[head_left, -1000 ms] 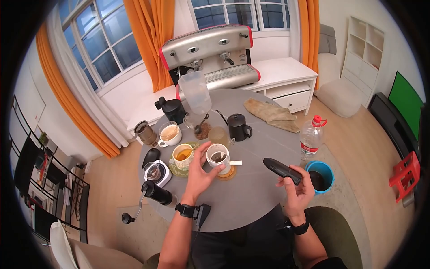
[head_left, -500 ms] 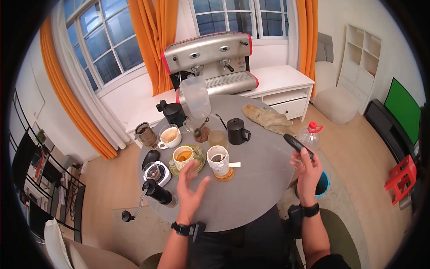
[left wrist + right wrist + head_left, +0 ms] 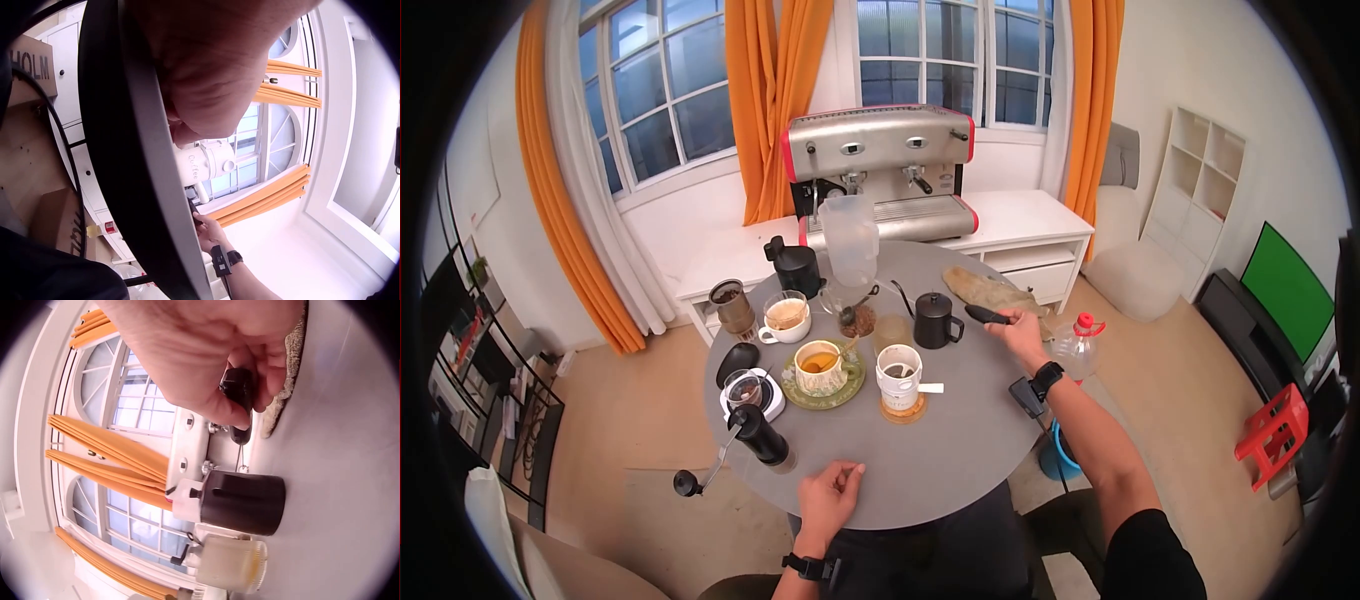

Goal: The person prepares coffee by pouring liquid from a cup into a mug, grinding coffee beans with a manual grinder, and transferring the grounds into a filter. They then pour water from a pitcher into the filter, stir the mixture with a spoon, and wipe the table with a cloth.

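My right hand [image 3: 1024, 336] holds a black, elongated handheld device [image 3: 984, 314] low over the right side of the table, beside a crumpled tan cloth [image 3: 980, 287]. In the right wrist view, thumb and fingers pinch the device [image 3: 239, 390] close to the black gooseneck kettle [image 3: 244, 501]. My left hand [image 3: 828, 497] rests at the table's front edge, fingers loosely curled around nothing. Ahead of it, a white cup [image 3: 898, 372] with dark contents stands on a round wooden coaster [image 3: 903, 412]; in the left wrist view its side [image 3: 203, 164] reads "Coffee".
To the left are a patterned cup [image 3: 822, 372] of amber liquid on a green saucer [image 3: 830, 402], a hand grinder [image 3: 760, 438] and a small scale [image 3: 773, 404]. A frosted pitcher [image 3: 848, 240] stands at the back. Beyond the right edge are a capped bottle [image 3: 1076, 352] and a blue bucket [image 3: 1056, 462].
My left hand has let go of the white cup and drawn back to the table's front edge. My right hand has carried the black device from the right side forward to the cloth.
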The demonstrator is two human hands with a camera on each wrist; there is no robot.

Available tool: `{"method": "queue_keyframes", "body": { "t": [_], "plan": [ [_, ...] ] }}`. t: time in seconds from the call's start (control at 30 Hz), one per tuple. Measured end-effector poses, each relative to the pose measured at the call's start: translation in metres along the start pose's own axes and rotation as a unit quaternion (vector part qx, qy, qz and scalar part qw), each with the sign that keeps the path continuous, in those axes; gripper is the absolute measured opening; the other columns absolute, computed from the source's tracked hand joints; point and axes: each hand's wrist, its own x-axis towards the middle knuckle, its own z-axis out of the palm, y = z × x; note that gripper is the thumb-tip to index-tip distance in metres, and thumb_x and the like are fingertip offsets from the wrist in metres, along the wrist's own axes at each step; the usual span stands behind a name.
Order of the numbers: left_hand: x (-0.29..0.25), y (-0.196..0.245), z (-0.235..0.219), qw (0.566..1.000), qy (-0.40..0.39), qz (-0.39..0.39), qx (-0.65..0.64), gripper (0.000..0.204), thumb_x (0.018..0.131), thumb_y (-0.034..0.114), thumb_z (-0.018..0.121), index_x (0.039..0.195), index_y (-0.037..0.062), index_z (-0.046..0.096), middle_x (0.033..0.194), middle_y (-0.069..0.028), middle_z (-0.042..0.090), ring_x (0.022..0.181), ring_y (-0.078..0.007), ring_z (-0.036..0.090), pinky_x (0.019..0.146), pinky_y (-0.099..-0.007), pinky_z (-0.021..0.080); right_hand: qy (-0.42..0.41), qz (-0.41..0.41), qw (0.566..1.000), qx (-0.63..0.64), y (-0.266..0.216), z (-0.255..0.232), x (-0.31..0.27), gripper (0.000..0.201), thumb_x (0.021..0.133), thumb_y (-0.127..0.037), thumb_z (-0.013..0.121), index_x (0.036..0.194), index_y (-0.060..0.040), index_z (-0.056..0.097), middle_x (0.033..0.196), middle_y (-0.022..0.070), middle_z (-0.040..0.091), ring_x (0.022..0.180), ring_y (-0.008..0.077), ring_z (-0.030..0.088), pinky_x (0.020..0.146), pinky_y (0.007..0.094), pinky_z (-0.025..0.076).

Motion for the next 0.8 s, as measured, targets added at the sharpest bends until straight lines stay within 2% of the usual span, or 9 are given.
{"method": "queue_keyframes", "body": {
  "t": [0.1, 0.13, 0.23, 0.43, 0.53, 0.63, 0.73, 0.8],
  "plan": [
    [0.000, -0.002, -0.001, 1.000, -0.001, -0.001, -0.002, 0.020, 0.091, 0.021, 0.082, 0.087, 0.0033, 0.076, 0.054, -0.0076, 0.055, 0.045, -0.0234, 0.055, 0.049, -0.0358, 0.044, -0.006, -0.029, 0.999, -0.041, 0.018, 0.009, 0.012, 0.037, 0.073, -0.010, 0.089, 0.102, 0.0052, 0.072, 0.087, 0.0062, 0.072, 0.075, 0.0124, 0.065, 0.069, 0.0284, 0.052],
    [0.001, -0.002, -0.001, 1.000, 0.001, -0.004, -0.007, 0.020, 0.091, 0.021, 0.082, 0.087, 0.0032, 0.076, 0.054, -0.0076, 0.055, 0.045, -0.0235, 0.055, 0.049, -0.0358, 0.044, -0.003, -0.037, 0.997, -0.064, 0.023, 0.011, 0.016, 0.037, 0.071, -0.013, 0.091, 0.099, 0.0041, 0.074, 0.087, 0.0080, 0.074, 0.076, 0.0146, 0.067, 0.072, 0.0304, 0.054],
    [0.000, -0.005, -0.003, 1.000, 0.007, -0.015, -0.020, 0.020, 0.092, 0.021, 0.082, 0.086, 0.0031, 0.076, 0.053, -0.0077, 0.054, 0.045, -0.0236, 0.054, 0.049, -0.0360, 0.043, -0.002, -0.026, 0.991, -0.131, 0.028, 0.013, 0.024, 0.040, 0.070, -0.016, 0.092, 0.100, 0.0043, 0.076, 0.090, 0.0107, 0.076, 0.079, 0.0179, 0.071, 0.076, 0.0326, 0.057],
    [0.002, -0.005, -0.004, 0.999, 0.015, -0.022, -0.037, 0.022, 0.091, 0.022, 0.082, 0.084, 0.0028, 0.074, 0.054, -0.0084, 0.054, 0.045, -0.0238, 0.055, 0.049, -0.0363, 0.044, 0.004, -0.025, 0.973, -0.228, 0.042, 0.017, 0.032, 0.043, 0.069, -0.019, 0.095, 0.101, 0.0044, 0.078, 0.096, 0.0157, 0.078, 0.088, 0.0252, 0.075, 0.084, 0.0362, 0.057],
    [0.001, -0.007, -0.003, 0.998, 0.015, -0.029, -0.045, 0.023, 0.092, 0.023, 0.082, 0.083, 0.0031, 0.074, 0.054, -0.0086, 0.054, 0.045, -0.0243, 0.055, 0.049, -0.0361, 0.044, -0.010, -0.018, 0.972, -0.234, 0.030, 0.017, 0.026, 0.046, 0.070, -0.020, 0.095, 0.104, 0.0053, 0.077, 0.097, 0.0145, 0.077, 0.090, 0.0221, 0.072, 0.084, 0.0340, 0.057],
    [0.000, -0.006, -0.005, 0.998, 0.021, -0.031, -0.045, 0.024, 0.092, 0.024, 0.082, 0.082, 0.0040, 0.073, 0.054, -0.0086, 0.054, 0.045, -0.0249, 0.055, 0.049, -0.0361, 0.044, -0.045, 0.006, 0.964, -0.260, 0.023, 0.010, 0.025, 0.048, 0.073, -0.021, 0.093, 0.109, 0.0059, 0.076, 0.102, 0.0161, 0.077, 0.092, 0.0233, 0.072, 0.087, 0.0351, 0.056],
    [0.000, -0.005, -0.005, 0.998, 0.023, -0.034, -0.044, 0.025, 0.092, 0.026, 0.082, 0.081, 0.0047, 0.073, 0.053, -0.0086, 0.054, 0.045, -0.0254, 0.055, 0.049, -0.0360, 0.045, 0.062, -0.144, 0.959, -0.234, 0.044, 0.001, 0.017, 0.050, 0.075, -0.026, 0.092, 0.111, 0.0054, 0.074, 0.093, 0.0155, 0.075, 0.088, 0.0279, 0.073, 0.084, 0.0389, 0.057],
    [0.000, -0.004, -0.005, 0.998, 0.018, -0.039, -0.041, 0.027, 0.092, 0.027, 0.082, 0.080, 0.0048, 0.072, 0.053, -0.0086, 0.054, 0.045, -0.0258, 0.055, 0.049, -0.0359, 0.045, 0.062, -0.142, 0.976, -0.150, 0.019, -0.008, -0.025, 0.044, 0.083, -0.025, 0.087, 0.112, 0.0050, 0.072, 0.090, 0.0102, 0.073, 0.081, 0.0204, 0.069, 0.078, 0.0350, 0.056]
  ]
}}
